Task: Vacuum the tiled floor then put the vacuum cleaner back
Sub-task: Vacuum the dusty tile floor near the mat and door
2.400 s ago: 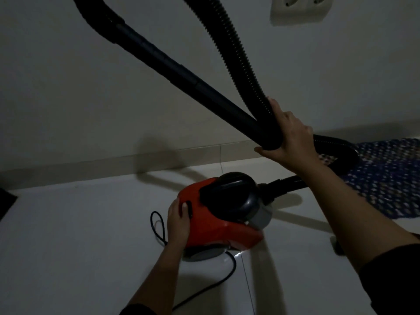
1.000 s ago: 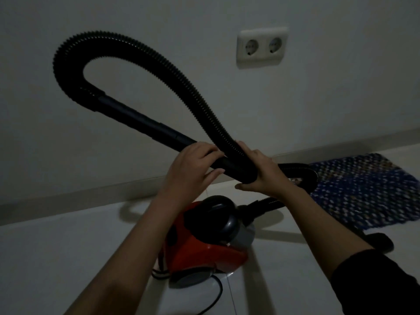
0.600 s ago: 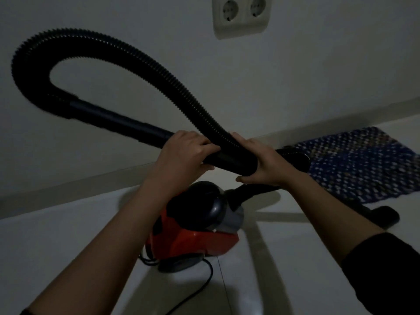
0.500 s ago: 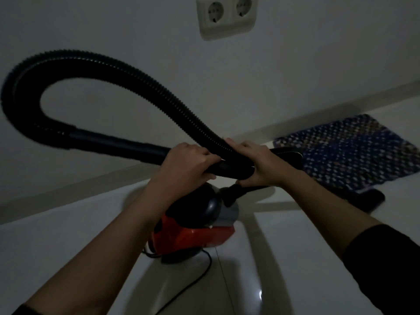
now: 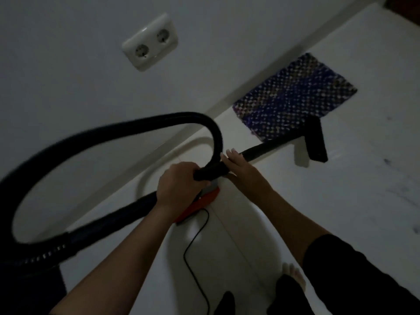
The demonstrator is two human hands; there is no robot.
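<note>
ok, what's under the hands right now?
Under the left hand and right hand: a slice of the red vacuum body on the white floor tiles, black cord trailing out. The rest of the body is covered by hands and hose.

bare forearms, black sleeve (image 5: 354, 276) pushed up right arm, dark trouser leg (image 5: 288, 296), bare foot (image 5: 294, 272)

Vacuum cleaner (image 5: 200, 204) on the floor (image 5: 341, 212) beneath both hands, hose (image 5: 95, 137) looping left, floor nozzle (image 5: 316, 142) right beside the mat (image 5: 293, 96), socket (image 5: 150, 42) on the wall behind.
</note>
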